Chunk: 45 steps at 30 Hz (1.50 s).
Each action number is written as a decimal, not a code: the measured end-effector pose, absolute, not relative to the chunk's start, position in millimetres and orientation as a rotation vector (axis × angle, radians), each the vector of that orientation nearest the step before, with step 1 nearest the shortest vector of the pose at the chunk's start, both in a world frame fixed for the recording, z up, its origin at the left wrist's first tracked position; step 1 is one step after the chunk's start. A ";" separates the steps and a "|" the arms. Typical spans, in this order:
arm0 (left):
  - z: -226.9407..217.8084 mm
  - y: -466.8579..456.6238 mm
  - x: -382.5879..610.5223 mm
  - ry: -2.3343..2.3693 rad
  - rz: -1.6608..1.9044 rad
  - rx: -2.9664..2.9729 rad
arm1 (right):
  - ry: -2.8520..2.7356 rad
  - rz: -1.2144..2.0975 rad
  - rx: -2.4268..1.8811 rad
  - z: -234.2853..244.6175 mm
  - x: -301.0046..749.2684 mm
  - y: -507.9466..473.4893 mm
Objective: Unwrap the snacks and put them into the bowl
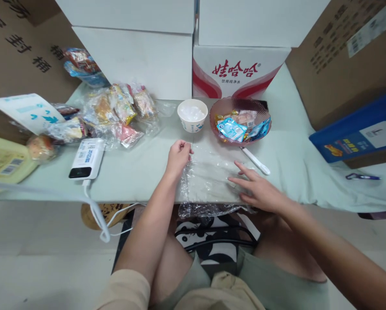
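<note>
A clear plastic bag (209, 172) lies flat on the table's front edge, its lower end hanging over. My left hand (178, 157) is closed, pinching the bag's upper left corner. My right hand (256, 187) lies open with fingers stretched flat on the bag's right side. Just behind the bag stand a white paper cup (192, 115) and a pink glass bowl (240, 121) filled with small snack packets. A white utensil (255, 160) lies by the bowl, near my right fingers.
A pile of bagged snacks (115, 112) sits at the left, with a white power bank (87, 158) and its cable. White boxes and a red-printed carton (238, 71) line the back. Brown cartons stand left and right; a blue box (361, 133) lies at the right.
</note>
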<state>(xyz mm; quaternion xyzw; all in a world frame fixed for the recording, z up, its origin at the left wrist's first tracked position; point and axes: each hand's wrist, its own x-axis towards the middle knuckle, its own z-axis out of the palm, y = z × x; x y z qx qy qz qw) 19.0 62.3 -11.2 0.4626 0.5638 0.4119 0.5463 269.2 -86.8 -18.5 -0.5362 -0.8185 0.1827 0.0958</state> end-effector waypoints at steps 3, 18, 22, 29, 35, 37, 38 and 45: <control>-11.1 64.1 18.2 1.349 0.988 1.089 | -2.327 0.461 -1.520 -19.1 275.3 -92.3; -10.4 68.4 1.5 1.394 0.918 1.237 | -1.826 0.546 -1.774 -18.1 263.2 -35.9; -11.1 71.7 -3.5 1.504 0.944 1.200 | -1.292 1.048 -1.540 -15.6 264.0 -41.6; -13.2 74.1 -10.3 1.399 1.076 1.310 | -0.834 1.124 -1.464 -26.6 269.9 -47.1; -17.5 77.7 -7.6 1.388 1.107 1.321 | -0.643 1.023 -1.421 -27.1 269.5 -40.3; -18.1 77.9 -5.0 1.381 1.110 1.305 | -0.574 1.064 -1.349 -24.6 268.6 -36.4; -18.1 77.7 -3.8 1.379 1.109 1.304 | -0.549 1.080 -1.315 -23.3 268.5 -34.7; -16.8 77.0 -4.9 1.430 1.042 1.305 | -0.561 1.050 -1.313 -22.3 276.2 -32.0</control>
